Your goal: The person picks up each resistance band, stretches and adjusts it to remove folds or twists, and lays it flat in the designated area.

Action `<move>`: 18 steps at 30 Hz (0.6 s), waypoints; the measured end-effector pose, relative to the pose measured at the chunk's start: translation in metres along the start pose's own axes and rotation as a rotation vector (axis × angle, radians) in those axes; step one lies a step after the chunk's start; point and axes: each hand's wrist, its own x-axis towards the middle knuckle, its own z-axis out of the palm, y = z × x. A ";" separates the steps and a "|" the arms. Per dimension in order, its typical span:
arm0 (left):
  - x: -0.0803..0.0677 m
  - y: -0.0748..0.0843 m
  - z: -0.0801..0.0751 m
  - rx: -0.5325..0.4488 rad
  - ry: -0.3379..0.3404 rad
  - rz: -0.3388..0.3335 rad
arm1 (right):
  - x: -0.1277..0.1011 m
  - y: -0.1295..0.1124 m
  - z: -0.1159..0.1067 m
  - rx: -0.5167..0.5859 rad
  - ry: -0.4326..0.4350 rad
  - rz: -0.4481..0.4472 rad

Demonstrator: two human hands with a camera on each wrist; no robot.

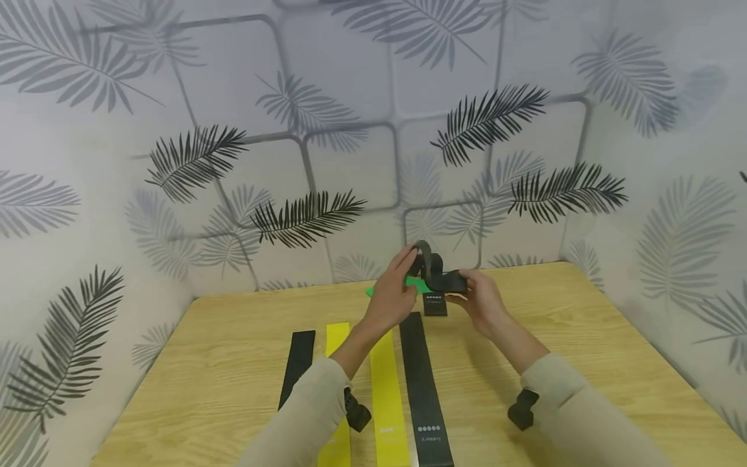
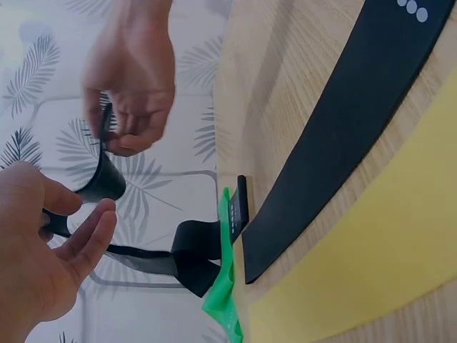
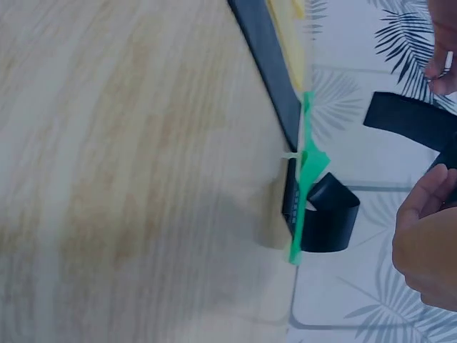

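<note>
Wooden table, both hands' fingers pinching black band

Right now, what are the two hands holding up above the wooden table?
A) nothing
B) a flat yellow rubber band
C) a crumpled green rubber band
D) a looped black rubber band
D: both the left hand and the right hand grip the looped black rubber band, lifted clear of the wooden table.

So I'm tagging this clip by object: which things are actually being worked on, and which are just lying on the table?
In hand:
black band, held up off the table by the left hand and right hand

Lying about:
long black band
yellow bands
short black band
green band
wooden table
</note>
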 end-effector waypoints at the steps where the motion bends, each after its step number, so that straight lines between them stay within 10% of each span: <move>1: 0.000 -0.002 0.001 -0.015 -0.002 -0.009 | -0.001 -0.002 0.001 0.014 -0.009 -0.008; 12: -0.004 -0.014 0.004 -0.262 0.038 -0.102 | -0.012 -0.015 0.014 0.138 -0.042 -0.085; 18: -0.004 -0.019 0.003 -0.364 0.179 -0.144 | -0.017 -0.010 0.011 0.179 -0.110 -0.064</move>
